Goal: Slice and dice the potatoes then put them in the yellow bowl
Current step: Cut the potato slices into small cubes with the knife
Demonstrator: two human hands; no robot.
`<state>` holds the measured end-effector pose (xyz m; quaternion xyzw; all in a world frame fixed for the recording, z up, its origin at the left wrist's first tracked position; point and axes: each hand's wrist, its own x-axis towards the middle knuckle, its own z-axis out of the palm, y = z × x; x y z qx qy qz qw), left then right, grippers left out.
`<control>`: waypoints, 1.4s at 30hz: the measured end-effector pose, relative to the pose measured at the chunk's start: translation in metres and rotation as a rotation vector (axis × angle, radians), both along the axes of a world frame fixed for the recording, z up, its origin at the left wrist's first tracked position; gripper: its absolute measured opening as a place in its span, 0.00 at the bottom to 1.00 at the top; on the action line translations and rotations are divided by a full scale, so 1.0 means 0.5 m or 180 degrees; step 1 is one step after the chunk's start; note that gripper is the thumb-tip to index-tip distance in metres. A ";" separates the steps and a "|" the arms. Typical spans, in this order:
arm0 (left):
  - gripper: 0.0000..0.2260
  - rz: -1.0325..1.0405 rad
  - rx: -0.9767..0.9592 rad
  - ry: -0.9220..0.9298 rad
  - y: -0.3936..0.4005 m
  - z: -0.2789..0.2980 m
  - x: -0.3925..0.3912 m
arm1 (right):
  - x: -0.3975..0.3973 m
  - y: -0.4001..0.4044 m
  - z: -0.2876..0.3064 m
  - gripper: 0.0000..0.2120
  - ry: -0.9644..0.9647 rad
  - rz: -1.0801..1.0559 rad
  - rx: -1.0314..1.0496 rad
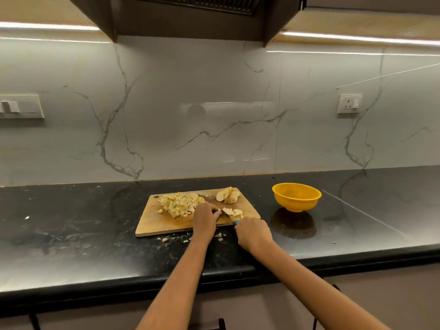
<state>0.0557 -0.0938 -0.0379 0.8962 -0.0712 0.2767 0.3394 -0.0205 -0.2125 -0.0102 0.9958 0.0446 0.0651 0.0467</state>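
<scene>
On the wooden cutting board (166,222), which is lying on the dark worktop (71,234), the person is working through the potatoes. The left hand (203,219) is curling its fingers over a few potato slices (232,211) near the board's front right, pinning them down. The right hand (253,232) is gripping a knife by its blue handle (236,221); the blade is mostly hidden between the two hands, so its exact line cannot be told, though it seems to be running from the handle toward the far left, into the slices.

A heap of diced potato (179,204) is sitting on the left half of the board, and a row of uncut slices (227,194) is leaning together at the far right corner, the row's long axis running roughly along the board's back edge. The yellow bowl (296,197) is standing upright on the worktop just right of the board, with nothing visible inside it. A few stray bits (165,239) are lying on the worktop in front of the board.

Judging from this, the raw potato is firm and crisp but wet on its cut faces, so the slices will probably be sliding under the blade unless held flat with fingertips tucked back. The dice are light and loose; they will likely be scattering if pinched, so scooping with both hands or sliding them off the board's edge looks safer.
</scene>
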 end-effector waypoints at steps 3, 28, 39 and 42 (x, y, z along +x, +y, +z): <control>0.10 -0.0065 -0.0065 0.0113 0.004 0.000 0.005 | 0.016 -0.012 0.015 0.15 -0.0097 0.0011 0.0232; 0.08 -0.0167 -0.0342 -0.0046 0.028 0.003 -0.008 | 0.064 0.078 0.007 0.13 0.0259 -0.0227 0.1385; 0.19 -0.0295 -0.0411 0.0067 0.074 0.006 -0.006 | 0.067 0.077 0.007 0.11 0.0363 -0.0177 0.1234; 0.15 -0.0326 -0.0338 -0.0067 0.070 0.010 -0.011 | 0.086 0.089 0.019 0.15 0.0411 -0.0026 0.1463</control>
